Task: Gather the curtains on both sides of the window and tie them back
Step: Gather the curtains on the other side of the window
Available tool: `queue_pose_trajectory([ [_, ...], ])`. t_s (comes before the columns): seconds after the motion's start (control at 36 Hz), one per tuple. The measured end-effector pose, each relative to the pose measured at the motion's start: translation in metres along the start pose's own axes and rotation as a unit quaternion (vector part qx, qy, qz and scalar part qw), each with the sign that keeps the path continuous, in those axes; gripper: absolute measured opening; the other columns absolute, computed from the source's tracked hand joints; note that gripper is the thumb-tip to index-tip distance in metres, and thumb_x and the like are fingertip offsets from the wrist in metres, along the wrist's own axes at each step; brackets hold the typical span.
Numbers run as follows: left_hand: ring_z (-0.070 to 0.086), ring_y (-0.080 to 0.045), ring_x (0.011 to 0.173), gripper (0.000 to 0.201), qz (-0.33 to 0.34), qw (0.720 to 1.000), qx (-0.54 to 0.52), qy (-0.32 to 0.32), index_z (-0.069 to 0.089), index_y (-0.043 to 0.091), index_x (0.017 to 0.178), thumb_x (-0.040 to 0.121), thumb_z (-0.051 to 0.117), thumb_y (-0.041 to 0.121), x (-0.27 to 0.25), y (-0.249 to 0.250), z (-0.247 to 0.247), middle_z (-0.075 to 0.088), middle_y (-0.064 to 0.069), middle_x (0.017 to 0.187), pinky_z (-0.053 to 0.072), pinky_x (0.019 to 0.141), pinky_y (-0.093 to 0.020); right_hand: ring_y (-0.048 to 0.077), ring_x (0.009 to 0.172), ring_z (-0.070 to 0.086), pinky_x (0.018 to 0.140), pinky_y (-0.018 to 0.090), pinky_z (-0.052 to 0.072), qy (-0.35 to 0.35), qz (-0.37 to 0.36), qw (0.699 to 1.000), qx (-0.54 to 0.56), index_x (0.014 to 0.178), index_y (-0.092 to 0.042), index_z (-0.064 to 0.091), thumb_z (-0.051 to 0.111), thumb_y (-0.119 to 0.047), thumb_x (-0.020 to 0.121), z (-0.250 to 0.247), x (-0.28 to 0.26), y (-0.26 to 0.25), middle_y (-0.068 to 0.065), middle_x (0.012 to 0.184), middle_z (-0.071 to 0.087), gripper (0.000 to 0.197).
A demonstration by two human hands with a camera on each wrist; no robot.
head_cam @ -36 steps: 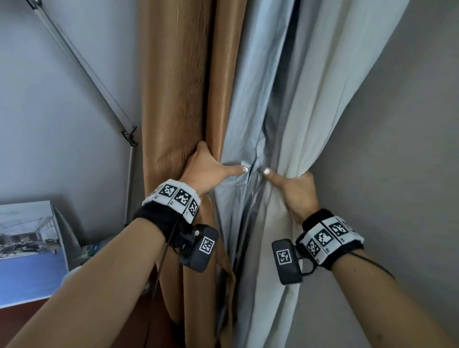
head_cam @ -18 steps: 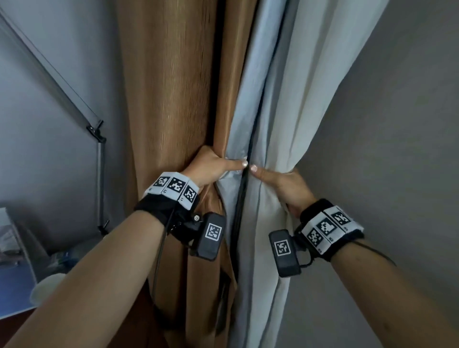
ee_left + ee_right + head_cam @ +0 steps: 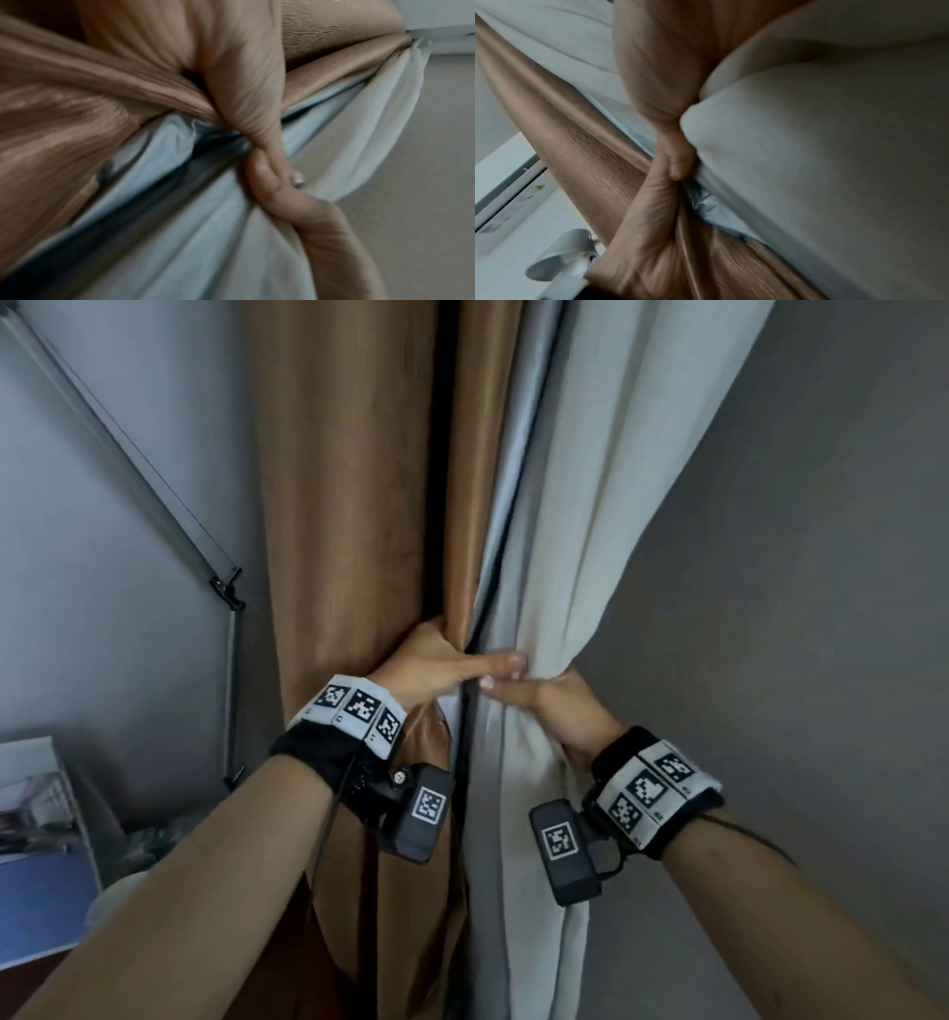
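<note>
**Both hands close the bundle on one side of the window**

At the far left a grey metal pole (image 3: 128,459) slants down the wall to a joint, with a framed picture (image 3: 36,819) leaning below it. Next comes the brown curtain (image 3: 359,505), hanging in long folds. The left hand (image 3: 436,670) wraps round its outer side, fingers gone behind the cloth and thumb stretched rightward across the front. Beside the brown cloth hangs the pale curtain (image 3: 590,531), a blue-grey lining showing at the seam between the two. The right hand (image 3: 554,711) curls round the pale cloth from the other side, its thumb reaching left until the two thumbs touch, one just above the other. The left wrist view shows the thumbs meeting over bunched lining; the right wrist view shows the same pinch-point from the other side. Both hands are therefore clasped on cloth, encircling the layers between them. The grey wall (image 3: 796,608) fills the right.

The step in hand looks like gathering: the layers are squeezed into one waist. No tie-back is visible here. Next, one hand must likely hold the whole bundle alone while the other fetches a tie and wraps it round this waist; slippery folds may escape a single grip.
</note>
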State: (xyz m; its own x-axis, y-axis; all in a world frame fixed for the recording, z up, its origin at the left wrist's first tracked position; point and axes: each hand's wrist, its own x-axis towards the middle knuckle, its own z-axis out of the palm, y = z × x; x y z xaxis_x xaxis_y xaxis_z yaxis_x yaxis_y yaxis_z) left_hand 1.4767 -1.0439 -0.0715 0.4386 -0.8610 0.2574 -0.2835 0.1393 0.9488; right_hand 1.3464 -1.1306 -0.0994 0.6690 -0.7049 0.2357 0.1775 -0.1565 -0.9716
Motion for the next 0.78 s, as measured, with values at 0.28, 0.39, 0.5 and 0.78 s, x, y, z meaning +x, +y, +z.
queue_pose_trajectory([
  [0.28, 0.071, -0.036, 0.082, 0.046, -0.018, 0.996, -0.005, 0.085, 0.067, -0.015, 0.095, 0.071, 0.083, 0.021, 0.005, -0.008, 0.003, 0.072, -0.026, 0.09, 0.057, 0.084, -0.051, 0.005, 0.097, 0.072, 0.086, 0.019, 0.056, -0.006, 0.002, 1.0, -0.021, 0.104, -0.015, 0.073, 0.082, -0.013, 0.078, -0.002, 0.008, 0.002, -0.005, 0.102, 0.077, 0.027],
  [0.39, 0.068, -0.036, 0.08, 0.058, -0.018, 0.99, -0.006, 0.141, 0.065, -0.016, 0.102, 0.065, 0.087, 0.024, 0.01, -0.015, -0.017, 0.069, -0.021, 0.09, 0.055, 0.079, -0.053, 0.018, 0.089, 0.075, 0.087, 0.037, 0.06, 0.128, 0.009, 0.992, 0.006, 0.092, -0.012, 0.074, 0.083, -0.019, 0.078, -0.025, 0.01, 0.01, 0.004, 0.093, 0.078, 0.018],
  [0.5, 0.062, -0.026, 0.078, 0.047, -0.014, 0.982, 0.004, 0.187, 0.068, -0.009, 0.099, 0.066, 0.087, 0.019, 0.017, -0.02, -0.041, 0.065, -0.017, 0.087, 0.055, 0.075, -0.048, 0.026, 0.089, 0.072, 0.086, 0.04, 0.059, 0.184, 0.011, 0.983, -0.008, 0.094, -0.01, 0.073, 0.078, -0.011, 0.082, -0.055, 0.01, 0.012, 0.008, 0.095, 0.075, 0.013],
  [0.78, 0.067, -0.01, 0.079, 0.024, 0.007, 0.983, 0.013, 0.185, 0.069, 0.006, 0.102, 0.079, 0.077, 0.004, 0.031, -0.03, -0.041, 0.069, 0.006, 0.085, 0.053, 0.084, -0.028, 0.018, 0.085, 0.069, 0.078, 0.032, 0.058, 0.151, -0.005, 0.988, -0.014, 0.102, -0.009, 0.068, 0.063, -0.002, 0.092, -0.044, 0.022, 0.02, 0.004, 0.093, 0.071, 0.013],
])
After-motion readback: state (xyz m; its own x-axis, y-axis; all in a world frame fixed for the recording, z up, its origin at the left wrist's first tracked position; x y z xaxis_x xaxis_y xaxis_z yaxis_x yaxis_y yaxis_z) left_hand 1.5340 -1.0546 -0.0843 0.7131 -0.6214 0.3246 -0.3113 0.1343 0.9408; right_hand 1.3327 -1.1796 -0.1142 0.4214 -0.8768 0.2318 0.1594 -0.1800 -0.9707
